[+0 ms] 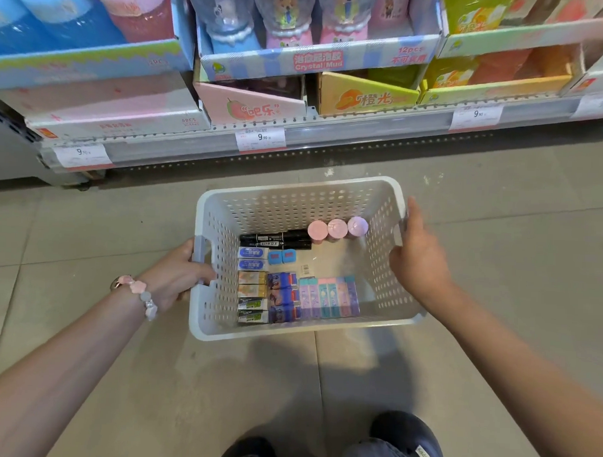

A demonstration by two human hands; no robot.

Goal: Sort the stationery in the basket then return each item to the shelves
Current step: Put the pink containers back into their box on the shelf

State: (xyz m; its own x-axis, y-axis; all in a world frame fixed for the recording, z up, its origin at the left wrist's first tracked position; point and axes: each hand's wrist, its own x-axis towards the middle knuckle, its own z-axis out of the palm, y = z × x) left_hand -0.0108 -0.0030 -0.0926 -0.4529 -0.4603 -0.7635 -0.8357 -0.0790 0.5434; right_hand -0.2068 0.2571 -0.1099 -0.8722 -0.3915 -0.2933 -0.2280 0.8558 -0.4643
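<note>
Left hand [175,278] curled round the left handle of the white perforated plastic basket [294,200], right hand [417,256] fingers relaxed against its right rim, boxed erasers [253,296] inside at its left wall

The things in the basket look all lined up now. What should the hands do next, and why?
Probably lift the white perforated plastic basket. The left hand already grips its left handle, while the right hand rests open against the right rim. Curling that hand round the rim would give a two-sided hold for carrying the sorted items to the shelves.
</note>
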